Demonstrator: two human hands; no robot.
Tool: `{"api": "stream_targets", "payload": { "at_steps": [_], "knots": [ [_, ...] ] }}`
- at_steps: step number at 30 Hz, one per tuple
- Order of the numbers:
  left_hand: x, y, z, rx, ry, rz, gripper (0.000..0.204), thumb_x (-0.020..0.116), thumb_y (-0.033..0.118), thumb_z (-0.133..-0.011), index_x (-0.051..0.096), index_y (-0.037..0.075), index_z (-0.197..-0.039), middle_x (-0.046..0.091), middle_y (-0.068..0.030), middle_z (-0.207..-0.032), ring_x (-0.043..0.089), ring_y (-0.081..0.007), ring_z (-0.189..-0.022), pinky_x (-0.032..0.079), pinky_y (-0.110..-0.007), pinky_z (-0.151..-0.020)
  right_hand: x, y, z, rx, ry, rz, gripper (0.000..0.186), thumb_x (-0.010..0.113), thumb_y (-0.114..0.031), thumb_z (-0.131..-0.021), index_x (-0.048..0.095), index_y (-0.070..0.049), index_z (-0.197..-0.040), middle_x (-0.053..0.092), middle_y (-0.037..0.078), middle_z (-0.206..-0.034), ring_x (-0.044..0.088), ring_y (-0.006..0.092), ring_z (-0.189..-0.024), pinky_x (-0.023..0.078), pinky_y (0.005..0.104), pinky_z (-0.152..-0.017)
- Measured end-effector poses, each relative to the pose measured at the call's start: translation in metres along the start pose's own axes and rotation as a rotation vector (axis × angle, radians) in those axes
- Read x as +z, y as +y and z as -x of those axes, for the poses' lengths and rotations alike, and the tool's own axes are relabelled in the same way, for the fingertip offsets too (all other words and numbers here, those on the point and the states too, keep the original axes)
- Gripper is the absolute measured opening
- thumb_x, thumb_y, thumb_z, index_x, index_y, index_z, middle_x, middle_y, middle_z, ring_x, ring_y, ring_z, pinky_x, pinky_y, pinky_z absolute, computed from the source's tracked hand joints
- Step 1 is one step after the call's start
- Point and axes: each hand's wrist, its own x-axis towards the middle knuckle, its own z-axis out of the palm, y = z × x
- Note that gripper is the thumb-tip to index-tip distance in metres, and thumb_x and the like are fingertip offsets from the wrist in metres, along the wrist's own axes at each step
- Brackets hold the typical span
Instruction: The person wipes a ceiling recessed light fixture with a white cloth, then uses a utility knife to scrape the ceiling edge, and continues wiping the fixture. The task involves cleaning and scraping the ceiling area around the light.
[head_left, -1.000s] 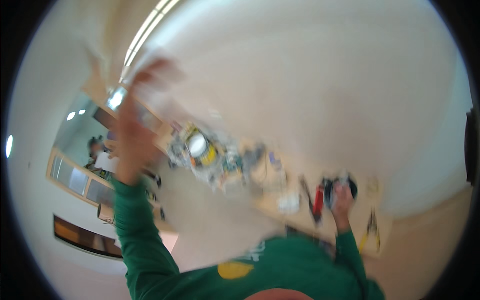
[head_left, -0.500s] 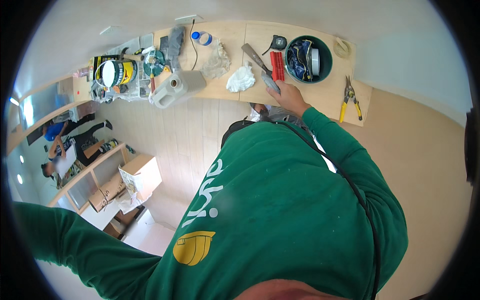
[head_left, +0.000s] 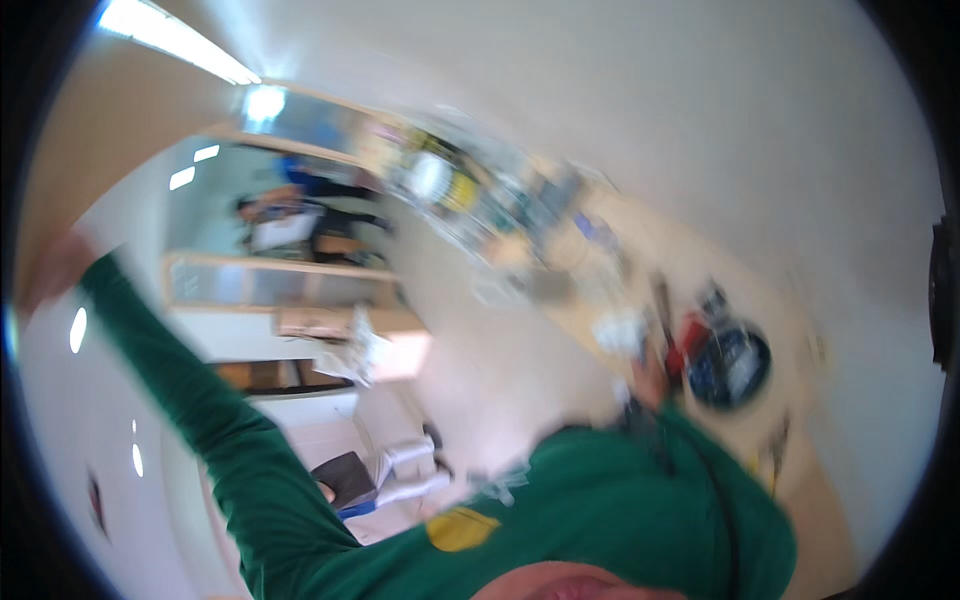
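Note:
The view is blurred by motion. My right hand (head_left: 650, 376) is closed at the bench's near edge, round the handle of a putty knife (head_left: 664, 308) whose blade points away from me. Just left of it lies a crumpled white cloth (head_left: 618, 332). A red plastic piece (head_left: 692, 328) and a dark green bucket (head_left: 765, 352) with things inside are to its right. Stretched far out to the upper left, my left hand (head_left: 62, 265) is at a light wooden surface (head_left: 110, 130). Its fingers are smeared, and whether it touches the wood cannot be told.
Yellow-handled snips (head_left: 775, 455) lie on the bench's right part. A plastic jug (head_left: 535, 285), a paint pail (head_left: 440, 180) and other tools stand along the far left. Cardboard boxes (head_left: 400, 335) stand on the left, with two people (head_left: 290, 215) beyond them.
The view has swung round to the left, so the bench now runs down to the right. My left hand has come into view, arm outstretched. The right hand still holds the putty knife.

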Motion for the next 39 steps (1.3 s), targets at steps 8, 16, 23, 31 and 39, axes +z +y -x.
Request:
{"api": "stream_targets", "payload": {
  "at_steps": [8,16,23,31,39],
  "knots": [
    [-0.003,0.016,-0.002,-0.005,0.103,0.324,0.057,0.044,0.048,-0.108,0.037,0.005,-0.146,0.047,-0.0095,-0.146,0.051,-0.0294,-0.127,0.045,-0.036,-0.113,0.021,0.072,0.014,0.066,0.002,0.329,0.036,0.064,-0.032,-0.097,0.058,0.000,-0.112,0.072,0.028,-0.099,0.069,0.0496,-0.097,0.053,0.0573,-0.086],
    [-0.011,0.013,0.001,-0.001,0.020,0.360,0.056,0.035,0.052,-0.107,0.050,0.009,-0.140,0.052,-0.0032,-0.140,0.048,-0.0254,-0.126,0.039,-0.038,-0.113,-0.001,0.107,-0.008,0.235,-0.064,0.640,0.042,0.075,-0.023,-0.088,0.059,0.001,-0.119,0.068,0.028,-0.119,0.071,0.0470,-0.104,0.058,0.0527,-0.092],
    [-0.009,0.001,-0.004,0.096,-0.032,0.332,0.055,0.035,0.052,-0.108,0.048,0.009,-0.141,0.049,-0.0019,-0.142,0.045,-0.0232,-0.127,0.038,-0.035,-0.113,-0.017,0.001,0.042,0.117,-0.025,0.514,0.067,0.075,-0.022,-0.087,0.048,0.007,-0.141,0.059,0.032,-0.133,0.062,0.0438,-0.121,0.052,0.0514,-0.102],
    [-0.004,0.005,-0.008,0.002,0.016,0.450,0.060,0.032,0.054,-0.106,0.050,0.009,-0.140,0.050,-0.0029,-0.143,0.045,-0.0244,-0.131,0.037,-0.038,-0.114,0.054,-0.274,-0.032,-0.900,-0.138,-0.300,0.051,0.069,-0.016,-0.098,0.055,0.009,-0.140,0.070,0.025,-0.119,0.071,0.0357,-0.109,0.057,0.0414,-0.091],
    [0.000,0.012,-0.006,-0.050,0.107,0.308,0.066,0.027,0.054,-0.104,0.054,0.007,-0.140,0.053,-0.0085,-0.144,0.048,-0.0287,-0.131,0.039,-0.044,-0.115,-0.033,-0.740,0.002,-1.652,-0.062,-1.264,0.048,0.061,-0.015,-0.099,0.054,0.007,-0.140,0.062,0.026,-0.131,0.062,0.0390,-0.123,0.048,0.0439,-0.107]
  ]
}}
